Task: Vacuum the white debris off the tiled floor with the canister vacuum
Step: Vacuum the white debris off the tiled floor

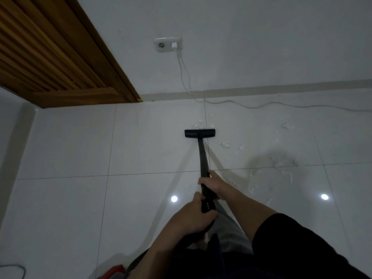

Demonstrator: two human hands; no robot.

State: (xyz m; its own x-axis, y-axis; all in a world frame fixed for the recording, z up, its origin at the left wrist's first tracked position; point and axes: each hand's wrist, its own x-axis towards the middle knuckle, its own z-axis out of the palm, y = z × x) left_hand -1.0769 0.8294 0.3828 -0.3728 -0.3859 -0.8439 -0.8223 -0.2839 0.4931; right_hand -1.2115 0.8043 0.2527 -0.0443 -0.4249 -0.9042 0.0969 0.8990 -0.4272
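Note:
A black vacuum wand (203, 156) runs from my hands out to a flat black floor nozzle (199, 133) resting on the white tiled floor (141, 150). My right hand (211, 184) grips the wand higher up the tube. My left hand (193, 215) grips the handle end just behind it. Small white debris (198, 125) lies right at the nozzle's far edge. More white scraps (225, 145) sit to the nozzle's right, and a larger scatter (281, 170) spreads across the tiles further right. A red part of the canister (114, 271) shows at the bottom edge.
A white wall socket (168, 44) holds a plug, and its pale cord (251, 105) trails down the wall and along the floor to the right. A slatted wooden door (50, 57) stands at the upper left. A dark cable (14, 268) lies at the bottom left corner.

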